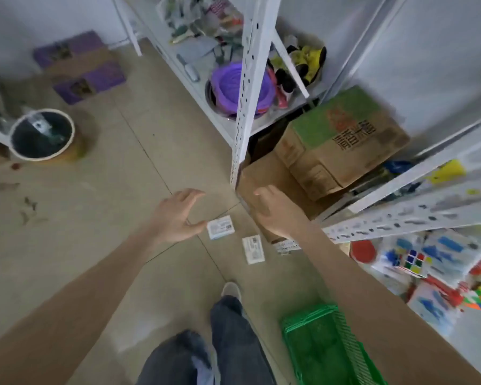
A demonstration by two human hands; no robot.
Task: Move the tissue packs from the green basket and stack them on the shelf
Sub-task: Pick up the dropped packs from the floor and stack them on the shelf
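Three small white tissue packs lie on the tiled floor: one just right of my left hand, another nearer to me, and a third partly hidden under my right forearm. My left hand hovers above the floor with fingers spread and holds nothing. Beside the shelf's corner post, my right hand reaches forward with relaxed fingers, also holding nothing. The green basket stands on the floor at the lower right, under my right arm, and looks empty. The white metal shelf rises ahead.
Cardboard boxes sit under the shelf's lowest board. A purple bowl and clutter fill that board. A second shelf at right carries toys and a puzzle cube. A bin stands at left. My legs and shoe are below.
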